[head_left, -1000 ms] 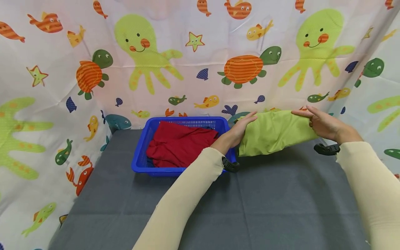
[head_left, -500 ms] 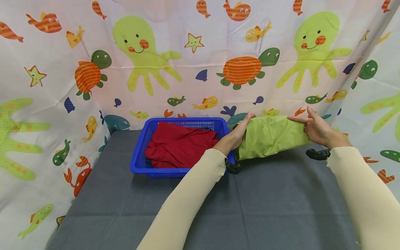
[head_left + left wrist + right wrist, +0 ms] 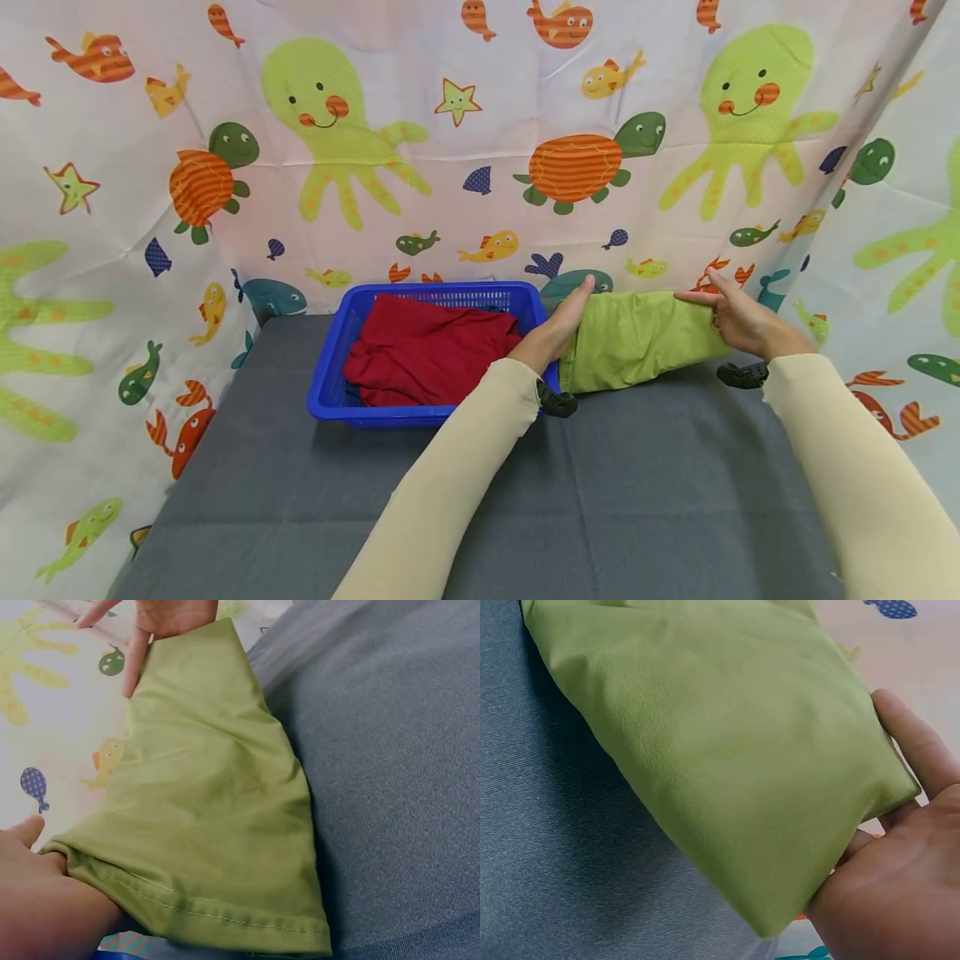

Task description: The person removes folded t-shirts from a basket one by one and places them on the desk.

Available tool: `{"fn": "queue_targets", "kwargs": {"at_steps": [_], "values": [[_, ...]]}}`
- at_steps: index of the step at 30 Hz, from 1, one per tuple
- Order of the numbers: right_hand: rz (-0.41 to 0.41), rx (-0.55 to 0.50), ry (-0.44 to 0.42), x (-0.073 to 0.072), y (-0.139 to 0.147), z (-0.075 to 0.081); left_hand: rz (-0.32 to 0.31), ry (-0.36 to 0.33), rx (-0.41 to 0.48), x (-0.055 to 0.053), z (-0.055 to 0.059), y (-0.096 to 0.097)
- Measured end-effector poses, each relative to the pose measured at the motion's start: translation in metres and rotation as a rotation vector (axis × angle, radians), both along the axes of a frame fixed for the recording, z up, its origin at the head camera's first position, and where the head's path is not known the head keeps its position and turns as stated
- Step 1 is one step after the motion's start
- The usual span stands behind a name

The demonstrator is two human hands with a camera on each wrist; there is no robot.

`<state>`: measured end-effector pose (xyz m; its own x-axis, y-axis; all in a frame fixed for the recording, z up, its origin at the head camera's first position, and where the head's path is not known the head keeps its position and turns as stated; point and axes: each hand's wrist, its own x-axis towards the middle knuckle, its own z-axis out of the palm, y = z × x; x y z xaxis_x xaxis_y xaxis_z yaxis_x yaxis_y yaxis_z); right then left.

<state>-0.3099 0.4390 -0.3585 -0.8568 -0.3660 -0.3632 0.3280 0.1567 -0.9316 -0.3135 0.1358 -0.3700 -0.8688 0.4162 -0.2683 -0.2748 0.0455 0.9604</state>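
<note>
A folded green garment (image 3: 637, 340) with a stitched hem is held at a slant just right of the basket, close over the table. At its left end, my left hand (image 3: 558, 327) grips the hem, thumb raised and the other fingers hidden behind the fabric. My right hand (image 3: 750, 321) supports the opposite end, one finger stretched along the upper edge. The right wrist view shows that hand's other fingers (image 3: 859, 844) tucked under the green fabric (image 3: 705, 750). Beside my left hand stands a blue plastic basket (image 3: 322, 367) containing a red garment (image 3: 431, 350).
Some dark blue fabric (image 3: 352, 394) shows under the red garment in the basket. A grey cloth (image 3: 300, 500) covers the table. A curtain (image 3: 450, 208) printed with sea animals hangs behind and at both sides.
Both hands have lowered the green garment slightly toward the table. The right hand has come in to the left, nearer the left hand. The basket and red garment stay put.
</note>
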Motion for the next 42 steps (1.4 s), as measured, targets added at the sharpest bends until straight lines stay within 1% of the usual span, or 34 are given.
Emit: {"fn": "queue_targets", "kwargs": {"at_steps": [2,7,11,14,17,20,23,25,28,31,33,35,38,42], "values": [[0.01,0.021,-0.003,-0.001,-0.002,-0.001,0.003,0.02,-0.015,0.0,0.001,0.0],[0.039,0.082,-0.03,-0.002,-0.006,-0.001,0.006,0.044,-0.056,0.001,0.002,-0.003],[0.066,0.114,-0.039,-0.003,-0.006,-0.002,-0.003,0.049,-0.078,0.002,0.003,-0.007],[0.081,0.146,-0.038,-0.003,-0.005,-0.001,-0.02,0.039,-0.121,0.003,0.004,-0.009],[0.092,0.234,-0.044,-0.002,-0.003,0.001,-0.048,0.022,-0.19,0.005,0.006,-0.009],[0.091,0.377,-0.056,0.0,0.002,0.005,-0.066,0.014,-0.261,0.007,0.01,-0.01],[0.069,0.494,-0.059,0.003,0.006,0.01,-0.065,0.014,-0.31,0.01,0.013,-0.01],[0.057,0.53,-0.045,0.005,0.007,0.012,-0.06,0.023,-0.332,0.011,0.016,-0.011],[0.057,0.542,0.005,0.006,0.009,0.013,-0.062,0.053,-0.344,0.011,0.019,-0.013],[0.047,0.534,0.064,0.008,0.01,0.013,-0.051,0.086,-0.358,0.01,0.021,-0.016],[0.037,0.526,0.103,0.009,0.008,0.015,-0.026,0.102,-0.367,0.011,0.022,-0.019],[0.03,0.52,0.139,0.011,0.004,0.017,0.006,0.122,-0.357,0.011,0.021,-0.022],[0.034,0.513,0.192,0.016,-0.008,0.023,0.05,0.157,-0.314,0.014,0.022,-0.026],[0.049,0.501,0.238,0.022,-0.025,0.026,0.055,0.199,-0.269,0.02,0.025,-0.032]]}}
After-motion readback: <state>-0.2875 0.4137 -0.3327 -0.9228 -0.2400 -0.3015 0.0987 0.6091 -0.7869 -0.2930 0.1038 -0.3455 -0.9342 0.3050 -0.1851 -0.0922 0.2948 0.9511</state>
